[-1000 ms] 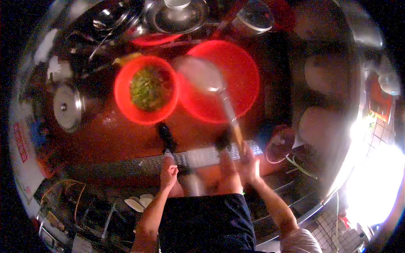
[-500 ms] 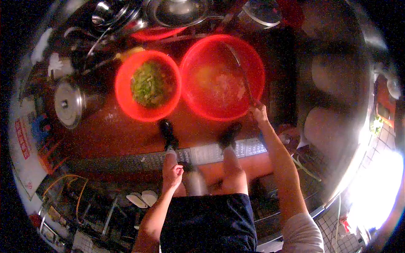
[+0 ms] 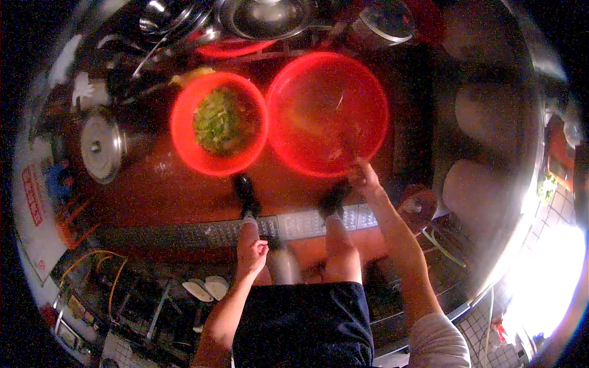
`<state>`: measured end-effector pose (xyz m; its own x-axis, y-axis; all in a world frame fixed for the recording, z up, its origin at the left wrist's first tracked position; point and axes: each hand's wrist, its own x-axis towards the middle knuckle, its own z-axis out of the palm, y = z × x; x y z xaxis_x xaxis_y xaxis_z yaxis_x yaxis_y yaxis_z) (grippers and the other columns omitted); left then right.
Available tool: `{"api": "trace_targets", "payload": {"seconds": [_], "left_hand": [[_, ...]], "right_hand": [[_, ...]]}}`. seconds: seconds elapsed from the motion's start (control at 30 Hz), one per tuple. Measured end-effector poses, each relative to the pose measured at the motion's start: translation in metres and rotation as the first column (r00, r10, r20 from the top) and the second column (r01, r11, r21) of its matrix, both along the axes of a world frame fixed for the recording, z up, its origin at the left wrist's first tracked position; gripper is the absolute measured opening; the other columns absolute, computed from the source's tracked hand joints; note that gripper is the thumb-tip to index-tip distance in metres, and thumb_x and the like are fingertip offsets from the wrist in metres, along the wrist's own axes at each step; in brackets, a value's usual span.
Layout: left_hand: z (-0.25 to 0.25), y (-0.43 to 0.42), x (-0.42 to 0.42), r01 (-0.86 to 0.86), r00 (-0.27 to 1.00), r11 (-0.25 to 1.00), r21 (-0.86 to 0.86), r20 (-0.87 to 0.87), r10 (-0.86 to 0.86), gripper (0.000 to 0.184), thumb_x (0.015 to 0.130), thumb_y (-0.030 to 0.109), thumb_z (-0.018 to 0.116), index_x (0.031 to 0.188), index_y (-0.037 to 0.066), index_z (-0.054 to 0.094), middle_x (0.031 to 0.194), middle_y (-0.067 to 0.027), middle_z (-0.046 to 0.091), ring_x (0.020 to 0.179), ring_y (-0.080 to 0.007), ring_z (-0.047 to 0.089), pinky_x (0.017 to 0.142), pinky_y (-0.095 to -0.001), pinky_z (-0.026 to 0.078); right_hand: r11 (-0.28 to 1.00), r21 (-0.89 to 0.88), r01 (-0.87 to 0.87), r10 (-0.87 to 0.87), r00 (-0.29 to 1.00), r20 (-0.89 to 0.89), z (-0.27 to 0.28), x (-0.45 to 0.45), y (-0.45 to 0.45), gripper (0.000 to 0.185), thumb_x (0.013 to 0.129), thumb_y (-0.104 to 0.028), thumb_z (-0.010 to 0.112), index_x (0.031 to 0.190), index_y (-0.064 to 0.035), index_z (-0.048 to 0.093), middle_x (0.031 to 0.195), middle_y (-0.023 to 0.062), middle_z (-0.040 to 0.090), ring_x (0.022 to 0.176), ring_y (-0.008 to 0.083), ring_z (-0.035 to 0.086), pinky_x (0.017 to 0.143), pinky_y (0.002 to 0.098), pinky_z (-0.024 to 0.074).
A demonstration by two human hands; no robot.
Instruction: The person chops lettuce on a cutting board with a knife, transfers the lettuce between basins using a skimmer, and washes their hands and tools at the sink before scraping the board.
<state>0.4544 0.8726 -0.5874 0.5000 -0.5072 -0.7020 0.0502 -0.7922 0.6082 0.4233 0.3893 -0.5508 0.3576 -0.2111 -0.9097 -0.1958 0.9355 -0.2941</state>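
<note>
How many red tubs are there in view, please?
2: the left tub with greens and the right tub by the right hand. A red rim behind may be another, partly hidden.

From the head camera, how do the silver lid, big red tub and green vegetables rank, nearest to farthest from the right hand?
1. Big red tub, directly beyond the right hand.
2. Green vegetables, leftward, inside the smaller tub.
3. Silver lid, far left.

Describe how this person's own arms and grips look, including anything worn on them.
The right arm has a short, pale, whitish sleeve ending above the elbow; below that it is uncovered. The left arm is bare where visible. No glove shows on the left grip or right grip; blur leaves rings uncertain.
</note>
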Motion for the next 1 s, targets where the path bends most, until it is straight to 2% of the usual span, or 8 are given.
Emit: {"api": "trace_targets", "payload": {"seconds": [0.03, 0.07, 0.13, 0.23, 0.4, 0.6, 0.83, 1.0], "left_hand": [[0.008, -0.007, 0.003, -0.026, 0.999, 0.999, 0.023, -0.041, 0.027, 0.017, 0.084, 0.014, 0.06, 0.099, 0.006, 0.057, 0.084, -0.0049, 0.063, 0.077, -0.0162, 0.061, 0.071, -0.0286, 0.049], [0.017, -0.014, 0.004, -0.051, 0.995, 0.998, 0.047, -0.08, 0.055, 0.017, 0.084, 0.014, 0.06, 0.099, 0.006, 0.057, 0.084, -0.0051, 0.063, 0.076, -0.0163, 0.062, 0.071, -0.0286, 0.049], [0.039, -0.033, 0.011, -0.077, 0.993, 0.993, 0.095, -0.083, 0.085, 0.015, 0.083, 0.014, 0.061, 0.096, 0.007, 0.059, 0.081, -0.0062, 0.064, 0.075, -0.0178, 0.063, 0.07, -0.0299, 0.049], [0.038, -0.031, 0.011, -0.101, 0.993, 0.989, 0.11, -0.051, 0.107, 0.012, 0.081, 0.013, 0.062, 0.092, 0.008, 0.06, 0.079, -0.0073, 0.065, 0.073, -0.0193, 0.064, 0.068, -0.0313, 0.049], [0.012, -0.013, 0.005, -0.161, 0.979, 0.986, 0.035, -0.118, 0.164, 0.012, 0.083, 0.009, 0.06, 0.094, 0.005, 0.058, 0.088, -0.0056, 0.062, 0.076, -0.0166, 0.061, 0.071, -0.0276, 0.049], [0.074, -0.05, 0.025, 0.092, 0.995, 0.958, 0.272, -0.049, -0.082, 0.016, 0.082, 0.017, 0.061, 0.095, 0.008, 0.061, 0.078, -0.0092, 0.066, 0.074, -0.0201, 0.065, 0.068, -0.0311, 0.05], [0.078, -0.039, 0.013, -0.035, 0.999, 0.994, 0.107, -0.018, 0.037, 0.017, 0.082, 0.016, 0.062, 0.096, 0.007, 0.06, 0.082, -0.0084, 0.066, 0.076, -0.0198, 0.064, 0.069, -0.0311, 0.05], [0.061, -0.015, 0.002, -0.094, 0.995, 0.996, 0.007, -0.024, 0.094, 0.017, 0.083, 0.017, 0.06, 0.094, 0.004, 0.06, 0.084, -0.01, 0.067, 0.079, -0.0205, 0.065, 0.07, -0.0312, 0.05]], "right_hand": [[0.996, 0.014, 0.09, -0.089, 0.991, -0.096, 0.005, 0.01, 0.011, 0.021, 0.081, -0.029, 0.054, 0.066, -0.0145, 0.05, 0.049, 0.0005, 0.047, 0.037, 0.0113, 0.039, 0.033, 0.026, 0.0299], [0.987, 0.14, 0.074, -0.089, 0.991, 0.103, -0.021, -0.005, 0.013, 0.018, 0.081, -0.027, 0.054, 0.068, -0.0141, 0.051, 0.05, 0.0, 0.047, 0.037, 0.0111, 0.039, 0.034, 0.0253, 0.0324], [0.994, 0.108, 0.008, -0.004, 0.999, -0.041, -0.029, -0.007, 0.031, 0.013, 0.08, -0.022, 0.054, 0.071, -0.0124, 0.053, 0.053, 0.0004, 0.048, 0.04, 0.0122, 0.042, 0.038, 0.0272, 0.0357], [0.979, -0.18, -0.092, 0.085, 0.995, -0.045, -0.019, 0.002, 0.054, 0.012, 0.08, -0.02, 0.053, 0.073, -0.0107, 0.054, 0.056, 0.0009, 0.05, 0.044, 0.0134, 0.045, 0.04, 0.028, 0.0371], [0.942, -0.255, -0.218, 0.235, 0.971, 0.038, -0.046, -0.021, 0.062, 0.01, 0.079, -0.018, 0.052, 0.074, -0.0096, 0.052, 0.059, 0.0013, 0.05, 0.048, 0.0136, 0.047, 0.042, 0.0262, 0.0369], [0.992, 0.122, 0.038, -0.061, 0.981, 0.186, 0.002, -0.013, 0.069, 0.01, 0.079, -0.016, 0.05, 0.082, -0.0066, 0.048, 0.061, 0.0017, 0.045, 0.05, 0.0096, 0.041, 0.041, 0.0227, 0.0337], [0.892, 0.446, 0.079, -0.298, 0.843, 0.447, 0.003, -0.044, 0.072, 0.019, 0.078, -0.015, 0.052, 0.092, -0.0033, 0.048, 0.073, 0.0041, 0.049, 0.055, 0.009, 0.041, 0.045, 0.0202, 0.0346], [0.965, 0.263, 0.007, -0.104, 0.929, 0.356, 0.051, -0.08, 0.045, 0.025, 0.078, -0.011, 0.049, 0.102, -0.0027, 0.047, 0.068, 0.0027, 0.045, 0.047, 0.0085, 0.037, 0.039, 0.0205, 0.0315]]}}
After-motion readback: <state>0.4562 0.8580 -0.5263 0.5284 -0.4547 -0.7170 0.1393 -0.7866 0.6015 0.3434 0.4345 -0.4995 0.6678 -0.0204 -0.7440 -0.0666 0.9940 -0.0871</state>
